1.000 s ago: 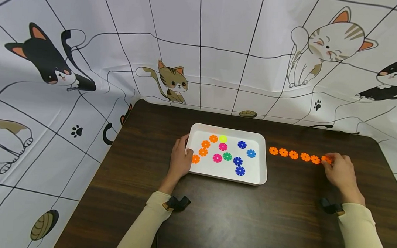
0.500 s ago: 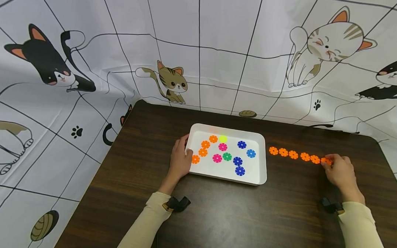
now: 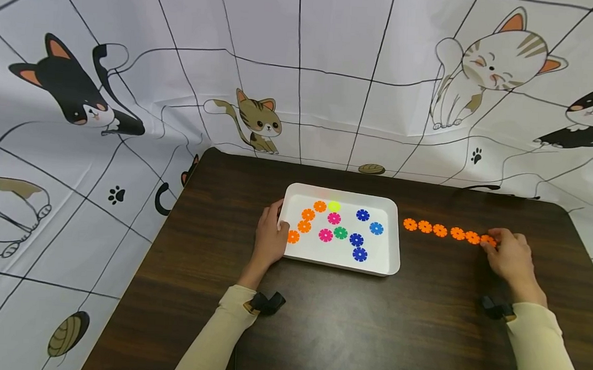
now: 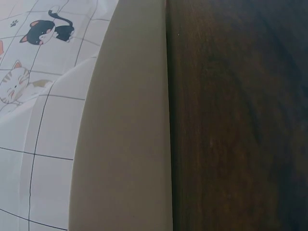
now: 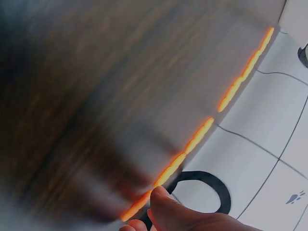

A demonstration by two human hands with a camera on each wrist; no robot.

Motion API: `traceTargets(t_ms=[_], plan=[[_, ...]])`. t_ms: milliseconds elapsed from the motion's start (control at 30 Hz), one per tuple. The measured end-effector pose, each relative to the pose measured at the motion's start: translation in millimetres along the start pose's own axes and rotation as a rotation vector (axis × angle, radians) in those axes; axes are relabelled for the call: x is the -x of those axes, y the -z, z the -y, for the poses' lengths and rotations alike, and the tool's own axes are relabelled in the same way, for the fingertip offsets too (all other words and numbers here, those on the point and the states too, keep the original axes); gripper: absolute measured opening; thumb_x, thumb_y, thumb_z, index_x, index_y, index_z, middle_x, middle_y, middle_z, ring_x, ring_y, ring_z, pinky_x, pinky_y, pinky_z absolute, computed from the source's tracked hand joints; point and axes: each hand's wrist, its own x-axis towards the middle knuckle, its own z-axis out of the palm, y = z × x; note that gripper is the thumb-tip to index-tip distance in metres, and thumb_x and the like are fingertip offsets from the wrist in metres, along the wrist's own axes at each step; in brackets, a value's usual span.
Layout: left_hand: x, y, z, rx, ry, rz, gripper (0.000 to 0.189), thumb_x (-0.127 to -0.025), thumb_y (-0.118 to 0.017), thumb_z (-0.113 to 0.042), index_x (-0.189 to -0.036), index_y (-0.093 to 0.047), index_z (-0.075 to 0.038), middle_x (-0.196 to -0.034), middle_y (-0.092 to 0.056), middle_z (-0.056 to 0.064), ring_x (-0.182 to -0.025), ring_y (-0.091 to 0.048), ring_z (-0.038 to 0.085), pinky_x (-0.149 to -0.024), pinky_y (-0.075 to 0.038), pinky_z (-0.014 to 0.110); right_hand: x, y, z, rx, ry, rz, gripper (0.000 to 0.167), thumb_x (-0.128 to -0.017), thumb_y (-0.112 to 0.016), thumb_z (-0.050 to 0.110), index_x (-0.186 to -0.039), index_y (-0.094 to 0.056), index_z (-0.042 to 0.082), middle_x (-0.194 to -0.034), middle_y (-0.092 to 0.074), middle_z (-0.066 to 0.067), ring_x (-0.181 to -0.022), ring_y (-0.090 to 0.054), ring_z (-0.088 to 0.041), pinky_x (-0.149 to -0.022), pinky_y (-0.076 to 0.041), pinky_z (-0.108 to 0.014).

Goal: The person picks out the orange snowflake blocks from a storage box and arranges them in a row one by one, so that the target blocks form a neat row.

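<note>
My left hand [image 3: 270, 239] holds the left end of a white tray [image 3: 382, 259], with the thumb over its rim. Flat, notched plastic discs lie in the tray: several orange discs [image 3: 304, 226], several blue ones [image 3: 359, 254], two pink ones [image 3: 326, 235], a green one [image 3: 341, 233] and a yellow one [image 3: 334, 206]. To the right, a row of orange discs [image 3: 439, 230] runs across the table. My right hand [image 3: 512, 258] pinches the orange disc [image 3: 488, 240] at the row's right end. The right wrist view shows the row edge-on, with the thumb [image 5: 166, 204] at its near end.
The dark wooden table [image 3: 360, 320] ends at a white curtain [image 3: 330, 98] printed with cats, behind and on the left. A black device sits on each wrist. In the left wrist view, a beige sleeve [image 4: 125, 120] fills the middle and the left hand is out of sight.
The orange disc in my right hand has shifted very slightly toward me, level with the row. My left hand and the tray stay where they were.
</note>
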Motion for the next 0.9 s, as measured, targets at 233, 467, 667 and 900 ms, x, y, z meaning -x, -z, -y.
traceTargets(t_ms=[233, 467, 667, 900], plan=[[-0.9, -0.4, -0.9, -0.002, 0.003, 0.004, 0.057, -0.097, -0.047, -0.007, -0.153, -0.043, -0.012, -0.142, -0.052, 0.019, -0.126, -0.053, 0.037, -0.106, -0.044, 0.054, 4.4, 1, 15, -0.029, 0.019, -0.016, 0.041, -0.101, -0.054, 0.010, -0.133, -0.047, -0.014, -0.127, -0.043, -0.045, -0.116, -0.037, -0.063, -0.090, -0.035, -0.072], [-1.1, -0.4, 1.7, 0.003, 0.002, 0.000, 0.057, -0.097, -0.047, -0.007, -0.153, -0.043, -0.013, -0.141, -0.052, 0.019, -0.125, -0.054, 0.036, -0.104, -0.044, 0.054, 2.9, 3, 47, -0.061, 0.139, 0.003, 0.041, -0.101, -0.056, 0.010, -0.133, -0.049, -0.013, -0.120, -0.050, -0.040, -0.112, -0.043, -0.055, -0.089, -0.036, -0.067], [-1.3, 2.3, 0.6, 0.000, 0.005, -0.005, 0.057, -0.097, -0.047, -0.007, -0.153, -0.044, -0.013, -0.140, -0.052, 0.019, -0.125, -0.054, 0.036, -0.105, -0.043, 0.054, 0.0, 7, 80, -0.100, 0.219, -0.005, 0.040, -0.101, -0.058, 0.011, -0.134, -0.051, -0.011, -0.119, -0.053, -0.036, -0.106, -0.051, -0.050, -0.087, -0.041, -0.064], [-2.2, 0.3, 2.0, -0.017, -0.001, 0.002, 0.057, -0.096, -0.048, -0.007, -0.152, -0.044, -0.012, -0.140, -0.053, 0.018, -0.125, -0.053, 0.036, -0.106, -0.043, 0.053, 2.6, 9, 104, -0.126, 0.262, -0.012, 0.041, -0.101, -0.060, 0.012, -0.135, -0.052, -0.009, -0.121, -0.053, -0.034, -0.105, -0.053, -0.050, -0.089, -0.042, -0.063]])
